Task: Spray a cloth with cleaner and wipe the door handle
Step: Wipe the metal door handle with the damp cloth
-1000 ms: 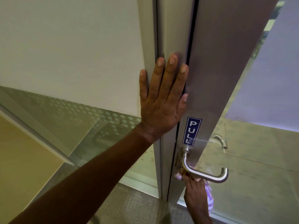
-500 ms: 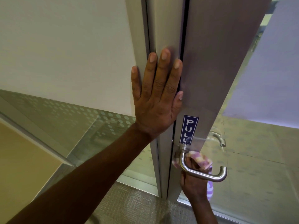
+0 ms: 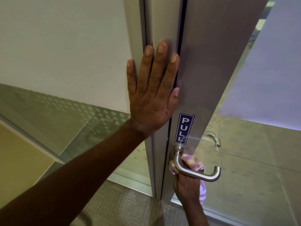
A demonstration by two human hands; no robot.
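Note:
A brushed-steel lever door handle juts from the metal door stile below a blue PULL sticker. My right hand reaches up from below behind the handle and grips a pink-and-purple striped cloth, which is pressed against the door behind the lever's bend. A tail of the cloth hangs beside my wrist. My left hand lies flat, fingers spread, across the door frame and the door's edge above the sticker. No spray bottle is in view.
A second handle shows through the glass on the door's far side. Frosted, dotted glass panels flank the frame on the left. Grey carpet covers the floor below.
My right hand has risen from under the lever to behind it, bringing the cloth up against the door near the lever's bend. My left hand stays flat on the frame.

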